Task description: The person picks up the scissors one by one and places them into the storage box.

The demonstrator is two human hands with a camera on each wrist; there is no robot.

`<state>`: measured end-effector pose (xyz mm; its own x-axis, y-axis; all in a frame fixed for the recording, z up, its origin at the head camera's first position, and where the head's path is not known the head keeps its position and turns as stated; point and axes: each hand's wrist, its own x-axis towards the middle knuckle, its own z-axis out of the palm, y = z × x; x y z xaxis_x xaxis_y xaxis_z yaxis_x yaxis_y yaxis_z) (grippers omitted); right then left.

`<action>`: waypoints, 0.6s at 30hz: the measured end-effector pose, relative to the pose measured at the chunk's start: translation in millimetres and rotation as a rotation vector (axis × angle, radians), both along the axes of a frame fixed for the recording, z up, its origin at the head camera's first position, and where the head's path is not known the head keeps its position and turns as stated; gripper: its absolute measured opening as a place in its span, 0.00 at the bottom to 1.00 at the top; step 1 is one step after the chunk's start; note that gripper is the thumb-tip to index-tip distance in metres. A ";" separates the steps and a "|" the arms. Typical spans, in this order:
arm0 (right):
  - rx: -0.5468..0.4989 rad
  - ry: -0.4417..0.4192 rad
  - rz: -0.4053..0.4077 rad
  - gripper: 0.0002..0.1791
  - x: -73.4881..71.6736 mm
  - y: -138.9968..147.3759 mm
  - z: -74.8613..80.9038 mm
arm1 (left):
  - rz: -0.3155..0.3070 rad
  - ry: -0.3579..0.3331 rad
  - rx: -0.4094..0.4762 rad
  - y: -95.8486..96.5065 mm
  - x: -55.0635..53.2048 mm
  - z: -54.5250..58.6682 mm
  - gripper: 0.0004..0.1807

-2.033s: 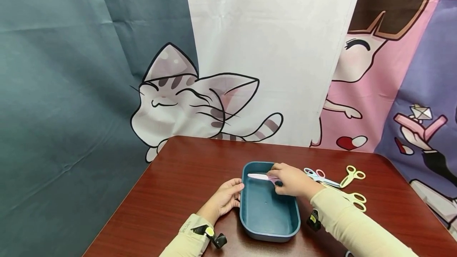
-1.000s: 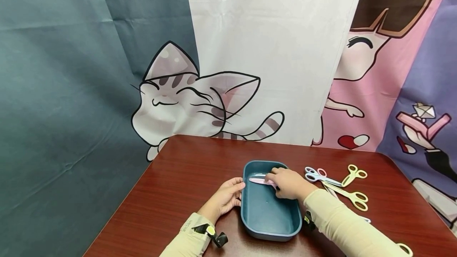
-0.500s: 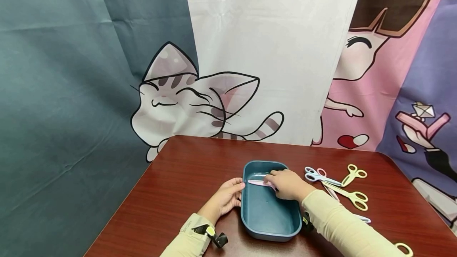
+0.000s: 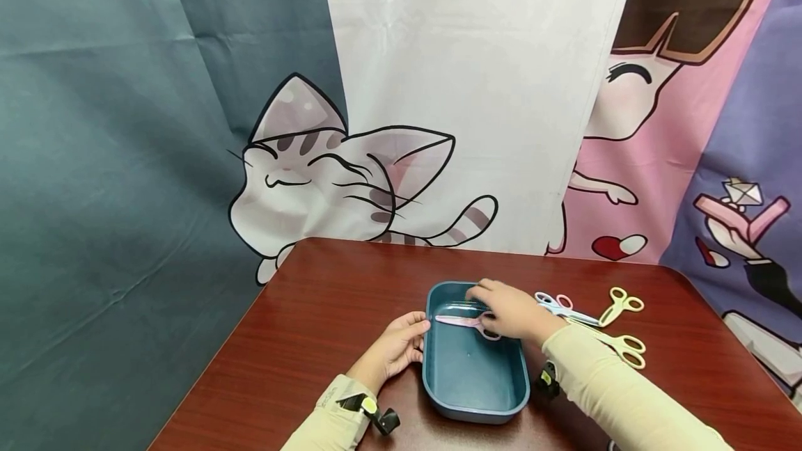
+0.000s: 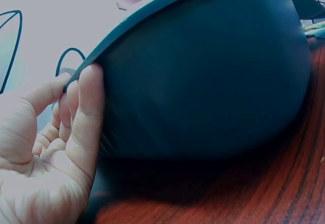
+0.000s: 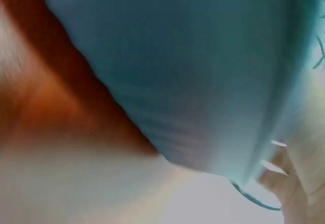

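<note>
A dark blue tray (image 4: 438,374) stands on the red-brown table. Pink scissors (image 4: 460,321) lie flat inside it near the far end, blades pointing left. My right hand (image 4: 509,312) hovers over the handle end with fingers stretched out loosely and nothing gripped. My left hand (image 4: 396,348) rests against the tray's left wall, thumb at the rim. In the left wrist view the fingers (image 5: 84,117) lie flat on the tray's outer wall (image 5: 203,76). The right wrist view is blurred, showing only the tray's wall (image 6: 193,66).
To the right of the tray lie blue-and-pink scissors (image 4: 560,307) and two yellow pairs (image 4: 619,304) (image 4: 626,348). The table (image 4: 326,298) ends at a rounded far edge before a hanging cartoon curtain. The table's left edge runs close beside my left forearm.
The right hand lowered the pink scissors into the tray, let them go, and lifted slightly back to the right. The left hand and the tray stayed still.
</note>
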<state>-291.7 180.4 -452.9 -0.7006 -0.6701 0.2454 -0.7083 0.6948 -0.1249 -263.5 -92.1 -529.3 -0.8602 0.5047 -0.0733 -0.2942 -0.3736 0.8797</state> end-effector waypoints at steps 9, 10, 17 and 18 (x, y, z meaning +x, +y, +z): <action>-0.157 0.043 -0.187 0.26 -13.9 55.0 19.7 | -0.002 -0.004 -0.002 1.9 0.0 -1.8 0.03; -0.163 0.025 -0.210 0.26 -15.4 63.3 19.1 | -0.003 -0.005 -0.001 1.9 -0.1 -1.5 0.03; -0.154 -0.104 -0.340 0.25 -19.3 114.4 -0.9 | 0.001 -0.008 -0.001 -0.1 -0.8 -0.5 0.04; -0.152 -0.123 -0.355 0.25 -18.8 119.5 -4.4 | -0.002 -0.008 0.000 -0.4 -1.1 -0.9 0.03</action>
